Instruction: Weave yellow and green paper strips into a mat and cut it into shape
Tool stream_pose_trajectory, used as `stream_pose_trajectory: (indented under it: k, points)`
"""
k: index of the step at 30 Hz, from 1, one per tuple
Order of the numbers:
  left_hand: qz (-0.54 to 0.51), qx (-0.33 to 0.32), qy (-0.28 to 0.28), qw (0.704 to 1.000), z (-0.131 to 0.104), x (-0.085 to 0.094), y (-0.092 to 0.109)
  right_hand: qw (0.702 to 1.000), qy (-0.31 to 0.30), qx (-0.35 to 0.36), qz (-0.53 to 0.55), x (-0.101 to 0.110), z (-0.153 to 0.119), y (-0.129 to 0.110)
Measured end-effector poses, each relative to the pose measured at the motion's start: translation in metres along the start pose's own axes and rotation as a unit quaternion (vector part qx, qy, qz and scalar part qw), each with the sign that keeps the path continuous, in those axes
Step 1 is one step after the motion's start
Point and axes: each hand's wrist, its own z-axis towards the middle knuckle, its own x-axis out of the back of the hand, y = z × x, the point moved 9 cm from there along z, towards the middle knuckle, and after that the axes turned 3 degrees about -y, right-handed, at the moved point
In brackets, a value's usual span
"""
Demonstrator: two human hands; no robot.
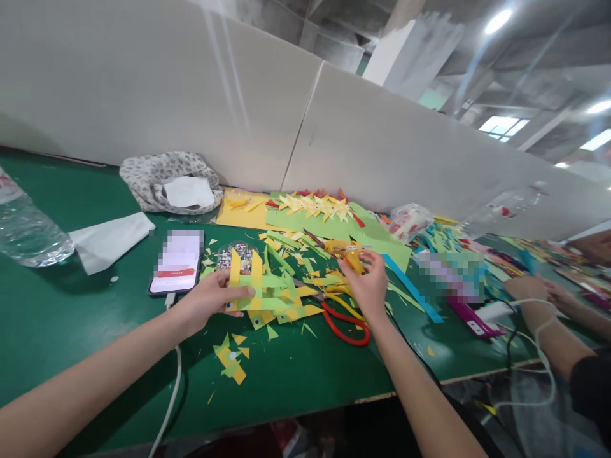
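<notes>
My left hand (214,298) pinches a woven paper piece (273,282) of green and yellow strips, thumb on top. In my right hand (370,283) is a yellow hot glue gun (349,249), its tip pointing left above the paper scraps. Beneath the woven piece lie more green and yellow paper shapes (258,321) with small googly eyes. Red-handled scissors (351,336) rest just below the glue gun, and a yellow handle (344,306) shows beside them. Behind my left hand sits a clear box of googly eyes (241,254).
A phone (176,262) with a charging cable lies left, near a water bottle (31,226). Finished woven fish (315,207) lie on green paper at the back. Paper scraps (233,359) litter the green table. At right are another person's hands (529,292) and a purple object (470,315).
</notes>
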Motion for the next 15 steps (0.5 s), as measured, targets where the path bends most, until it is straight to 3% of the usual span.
stream_pose_trajectory:
  k: [3,7,10,15]
  points:
    - [0.0,0.001,0.002,1.0,0.001,0.001,-0.001,0.993,-0.041,0.055,0.098,-0.009,-0.019,-0.033]
    - [0.007,0.008,0.016,1.0,0.001,0.003,-0.001,0.983,-0.068,0.114,0.124,-0.014,-0.044,-0.073]
    - [0.026,0.011,0.013,1.0,0.0,0.002,-0.001,0.983,-0.075,0.134,0.104,-0.017,-0.052,-0.083]
    - [0.041,0.0,0.008,0.999,-0.002,-0.001,0.0,0.983,-0.083,0.137,0.086,-0.021,-0.056,-0.079]
